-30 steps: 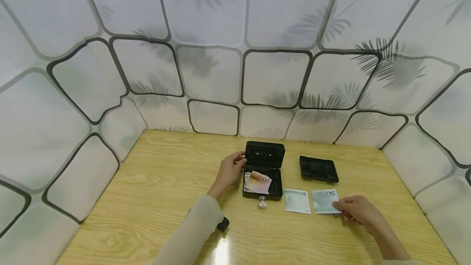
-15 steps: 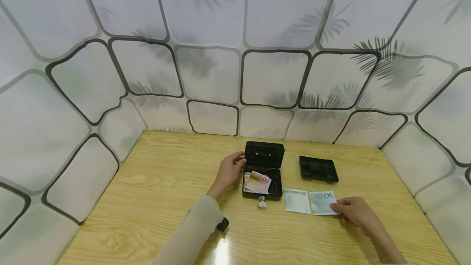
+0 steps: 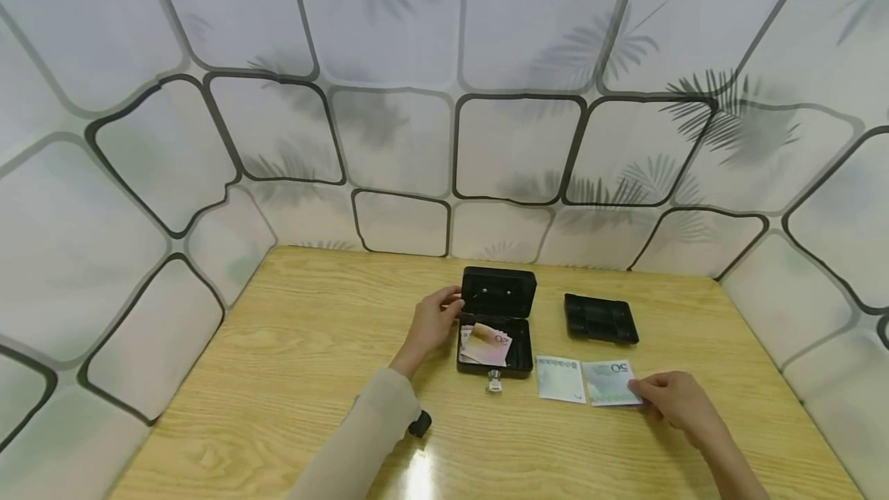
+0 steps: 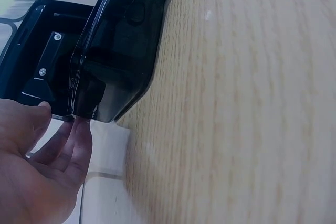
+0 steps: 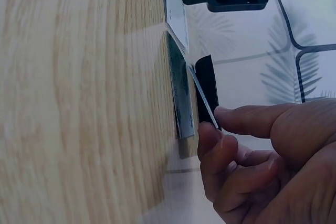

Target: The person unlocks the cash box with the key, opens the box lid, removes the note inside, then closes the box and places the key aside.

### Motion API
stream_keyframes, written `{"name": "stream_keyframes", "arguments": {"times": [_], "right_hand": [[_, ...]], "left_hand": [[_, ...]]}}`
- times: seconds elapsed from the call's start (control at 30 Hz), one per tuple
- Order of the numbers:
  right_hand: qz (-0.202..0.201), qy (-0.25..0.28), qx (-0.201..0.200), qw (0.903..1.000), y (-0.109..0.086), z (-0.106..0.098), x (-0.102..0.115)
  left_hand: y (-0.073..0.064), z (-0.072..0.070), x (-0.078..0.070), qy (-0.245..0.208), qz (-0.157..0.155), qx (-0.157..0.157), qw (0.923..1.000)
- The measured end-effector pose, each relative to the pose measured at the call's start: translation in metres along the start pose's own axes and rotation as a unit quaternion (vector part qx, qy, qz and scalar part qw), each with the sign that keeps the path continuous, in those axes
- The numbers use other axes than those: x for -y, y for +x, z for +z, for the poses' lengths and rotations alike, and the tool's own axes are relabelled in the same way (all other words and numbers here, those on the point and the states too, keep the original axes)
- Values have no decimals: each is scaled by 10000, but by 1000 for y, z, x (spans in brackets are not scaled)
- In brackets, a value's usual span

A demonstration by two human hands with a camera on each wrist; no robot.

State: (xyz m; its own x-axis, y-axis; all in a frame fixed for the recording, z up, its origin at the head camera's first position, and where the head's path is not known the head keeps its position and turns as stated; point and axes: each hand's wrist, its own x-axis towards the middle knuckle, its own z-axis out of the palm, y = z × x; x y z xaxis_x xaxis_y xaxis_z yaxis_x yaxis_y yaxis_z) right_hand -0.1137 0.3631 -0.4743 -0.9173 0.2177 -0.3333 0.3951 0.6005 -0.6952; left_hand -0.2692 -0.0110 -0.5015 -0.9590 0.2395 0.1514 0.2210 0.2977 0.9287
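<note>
With its thumb and fingers, my left hand (image 3: 432,324) grips the left edge of the raised lid (image 3: 498,292) of a black cash box (image 4: 118,51), near the hinge. Several pinkish banknotes (image 3: 486,344) lie inside the box. My right hand (image 3: 677,401) pinches the right edge of a green-blue 50 banknote (image 3: 611,383) between thumb and finger. In the right wrist view the pinched note (image 5: 203,95) slants up from another banknote (image 5: 179,90) lying beneath it on the table. Left of these, a pale green banknote (image 3: 561,380) lies beside the box.
A black coin tray (image 3: 600,319) sits behind the notes, right of the box. A metal lock (image 3: 495,381) is at the box's front. The wooden table (image 3: 299,346) meets a patterned curtain (image 3: 403,222) at the back and sides.
My right hand has shifted the 50 banknote slightly left, then its fingers have slid slightly right along the note's edge. My left hand and the cash box stay in place.
</note>
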Motion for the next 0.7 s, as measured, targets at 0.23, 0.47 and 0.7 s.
{"name": "stream_keyframes", "arguments": {"times": [0.23, 0.47, 0.7], "right_hand": [[43, 71, 39, 10000, -1, 1, -2], [25, -216, -51, 9998, 0, 5, -4], [-5, -476, -133, 9988, 2, 8, -8]], "left_hand": [[0, 0, 0, 67, 78, -5, 9999], [0, 0, -1, 41, 70, -40, 10000], [0, 1, -1, 114, -13, -25, 9999]]}}
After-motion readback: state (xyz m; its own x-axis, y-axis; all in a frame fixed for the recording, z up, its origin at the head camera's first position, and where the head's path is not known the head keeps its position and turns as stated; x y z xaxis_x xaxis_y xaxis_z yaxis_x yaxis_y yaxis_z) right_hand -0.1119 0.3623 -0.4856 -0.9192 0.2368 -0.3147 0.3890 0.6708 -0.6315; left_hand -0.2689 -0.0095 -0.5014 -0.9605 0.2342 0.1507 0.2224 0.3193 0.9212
